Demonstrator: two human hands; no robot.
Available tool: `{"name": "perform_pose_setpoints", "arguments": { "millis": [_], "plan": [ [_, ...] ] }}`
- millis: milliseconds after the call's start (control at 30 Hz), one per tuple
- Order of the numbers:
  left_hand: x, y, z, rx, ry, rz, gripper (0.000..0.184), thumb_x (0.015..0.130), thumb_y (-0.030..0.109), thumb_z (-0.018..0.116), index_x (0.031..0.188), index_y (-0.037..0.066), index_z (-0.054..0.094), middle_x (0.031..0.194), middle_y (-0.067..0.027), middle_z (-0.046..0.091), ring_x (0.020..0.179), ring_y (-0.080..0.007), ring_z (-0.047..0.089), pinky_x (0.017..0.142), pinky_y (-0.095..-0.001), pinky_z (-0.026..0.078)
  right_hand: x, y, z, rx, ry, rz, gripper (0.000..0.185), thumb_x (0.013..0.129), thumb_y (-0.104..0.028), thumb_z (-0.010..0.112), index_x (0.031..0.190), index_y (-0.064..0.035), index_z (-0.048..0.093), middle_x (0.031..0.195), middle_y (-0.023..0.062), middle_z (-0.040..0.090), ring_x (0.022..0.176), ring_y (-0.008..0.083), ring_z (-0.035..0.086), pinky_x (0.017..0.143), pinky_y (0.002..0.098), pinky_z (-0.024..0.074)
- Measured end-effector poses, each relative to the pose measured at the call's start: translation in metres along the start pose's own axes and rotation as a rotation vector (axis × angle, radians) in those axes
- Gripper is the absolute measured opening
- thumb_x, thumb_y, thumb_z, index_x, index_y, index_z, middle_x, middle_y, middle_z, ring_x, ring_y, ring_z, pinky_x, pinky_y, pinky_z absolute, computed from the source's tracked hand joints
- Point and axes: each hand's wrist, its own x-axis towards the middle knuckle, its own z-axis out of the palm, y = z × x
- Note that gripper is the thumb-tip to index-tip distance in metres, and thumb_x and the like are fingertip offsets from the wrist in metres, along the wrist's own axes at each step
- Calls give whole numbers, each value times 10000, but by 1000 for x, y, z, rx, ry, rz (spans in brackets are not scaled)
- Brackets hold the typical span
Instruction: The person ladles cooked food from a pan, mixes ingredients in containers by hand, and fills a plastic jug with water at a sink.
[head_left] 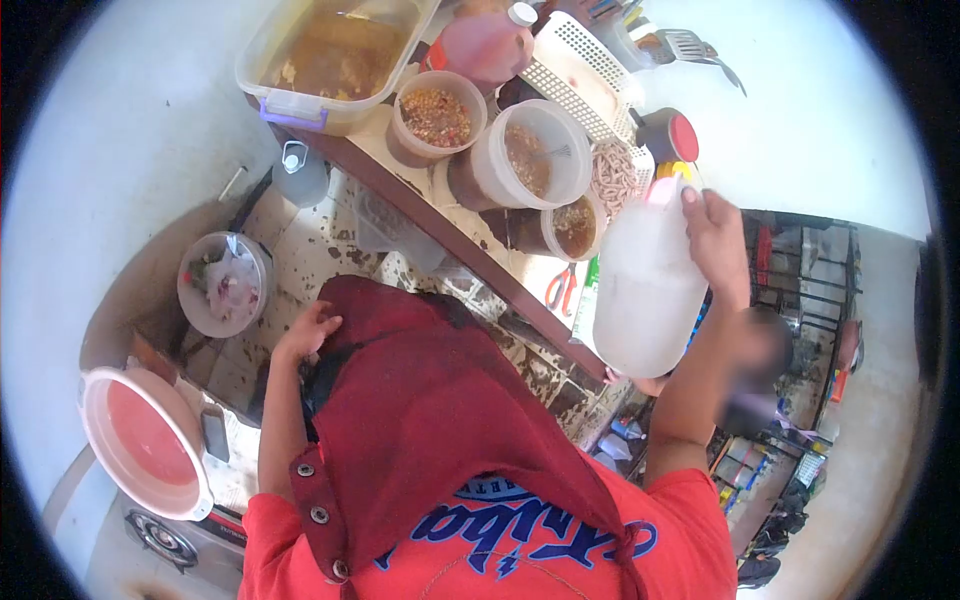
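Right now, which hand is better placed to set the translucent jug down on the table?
Right, I'd judge: the right hand holds the translucent jug near its top, by the table. The left hand is off beside the maroon apron, well away from the jug.

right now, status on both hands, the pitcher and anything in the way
Right hand holding pitcher near top. Left hand by apron, nothing visible in it. Open tubs crowd table beside pitcher.
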Motion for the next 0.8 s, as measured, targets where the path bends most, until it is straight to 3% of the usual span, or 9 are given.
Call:
{"name": "perform_pose_setpoints", "arguments": {
  "millis": [133,267,367,500,600,700,800],
  "plan": [
    [8,-8,1,24,31,37,513,841,293,601,1243,13,447,1078,-183,580,997,-261,563,841,-343,447,17,-50,-5,7,19,-50,416,902,-304,491,755,85,514,570,209,454,550,234,424,587,375,397],
    [4,-11,0,-1,50,25,508,836,289,608,1224,-2,459,1078,-186,581,998,-255,563,851,-339,444,43,-92,13,-30,-17,-143,453,900,-323,477,745,97,549,649,252,544,637,316,553,636,398,426],
    [3,-23,3,-115,59,-1,510,830,291,616,1206,-21,470,1084,-186,580,1001,-253,561,861,-338,442,69,-112,36,-56,-45,-265,467,898,-328,469,728,99,552,605,234,540,616,340,578,619,411,436],
    [-5,-34,3,-217,68,-64,503,831,290,615,1188,-37,482,1095,-182,576,1014,-248,555,869,-334,437,82,-158,54,-46,-243,-183,462,900,-322,459,765,111,548,531,199,534,492,312,562,561,409,443],
    [0,-60,7,-217,91,-42,495,836,293,605,1182,-41,487,1105,-178,572,1028,-246,547,873,-330,432,97,-171,68,-151,-299,-303,426,910,-333,476,766,65,533,557,80,497,441,178,506,387,329,387],
    [0,-81,10,-306,106,-62,485,840,292,596,1181,-36,491,1108,-168,572,1020,-247,547,873,-326,428,107,-183,81,-285,-362,-307,429,908,-333,476,780,72,534,574,107,523,445,199,526,399,344,401],
    [1,-105,15,-428,108,-178,441,848,292,579,1160,-12,514,1063,-137,580,945,-223,558,810,-322,445,104,-193,88,-341,-359,-313,413,905,-303,443,901,90,570,568,171,562,462,254,567,509,379,464]
  ]
}}
